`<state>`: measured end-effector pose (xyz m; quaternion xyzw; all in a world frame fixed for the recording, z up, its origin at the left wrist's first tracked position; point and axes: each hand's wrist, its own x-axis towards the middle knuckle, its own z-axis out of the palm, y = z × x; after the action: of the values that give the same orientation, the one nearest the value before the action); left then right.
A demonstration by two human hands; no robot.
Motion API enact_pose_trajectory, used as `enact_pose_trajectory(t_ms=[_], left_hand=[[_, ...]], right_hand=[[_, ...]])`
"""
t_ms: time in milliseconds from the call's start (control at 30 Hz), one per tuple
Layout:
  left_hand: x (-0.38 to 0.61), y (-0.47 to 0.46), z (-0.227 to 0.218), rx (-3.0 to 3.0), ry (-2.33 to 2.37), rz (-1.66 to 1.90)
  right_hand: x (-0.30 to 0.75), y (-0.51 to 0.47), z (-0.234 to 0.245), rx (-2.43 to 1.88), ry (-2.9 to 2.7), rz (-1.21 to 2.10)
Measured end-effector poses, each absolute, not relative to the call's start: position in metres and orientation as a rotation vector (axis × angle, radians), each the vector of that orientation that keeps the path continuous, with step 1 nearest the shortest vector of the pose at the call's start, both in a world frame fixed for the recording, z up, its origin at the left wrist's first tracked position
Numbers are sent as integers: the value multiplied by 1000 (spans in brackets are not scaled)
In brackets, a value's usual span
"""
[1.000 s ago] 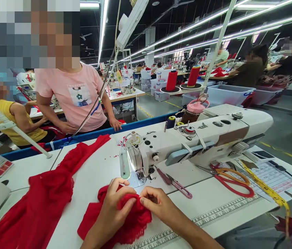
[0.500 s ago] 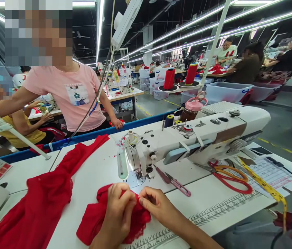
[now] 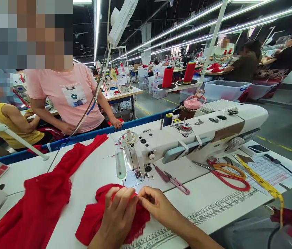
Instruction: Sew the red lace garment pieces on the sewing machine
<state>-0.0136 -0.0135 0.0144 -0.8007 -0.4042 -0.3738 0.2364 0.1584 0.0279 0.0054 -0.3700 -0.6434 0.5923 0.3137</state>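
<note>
A bunched red fabric piece with a lacy edge (image 3: 91, 221) lies on the white table just in front of the sewing machine (image 3: 158, 145). Over its top, my left hand (image 3: 120, 214) is closed, fingers bent and gripping the cloth. My right hand (image 3: 154, 204) pinches the same cloth at its right side, thumb against forefinger. The fingertips of both hands almost meet there. The machine's needle area and metal plate (image 3: 132, 177) are just beyond my hands, and no cloth is under them. Exactly which part of the fabric is pinched is hidden by my fingers.
More red fabric (image 3: 44, 186) is spread at the left. Thread snips (image 3: 175, 182), orange-and-red-handled scissors (image 3: 228, 176) and a yellow tape measure (image 3: 265, 186) lie right of the machine. A person in a pink shirt (image 3: 68, 97) stands behind the blue-edged trough (image 3: 143, 121).
My left fingers have straightened slightly over the cloth; my right hand keeps its pinch. The person in pink has brought an outstretched arm down to the body. The view has shifted slightly.
</note>
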Motion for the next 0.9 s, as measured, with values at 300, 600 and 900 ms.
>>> enact_pose_trajectory(t_ms=[300,600,900], left_hand=[[-15,-10,18,-2348,-1742,-1242],[-35,-17,15,-2331,-1702,-1229],[-29,-6,25,-2759,-2287,-1162]], right_hand=[[158,25,4,-1053,-1782,1439],[160,25,5,-1056,-1786,1439],[160,25,7,-1004,-1810,1378]])
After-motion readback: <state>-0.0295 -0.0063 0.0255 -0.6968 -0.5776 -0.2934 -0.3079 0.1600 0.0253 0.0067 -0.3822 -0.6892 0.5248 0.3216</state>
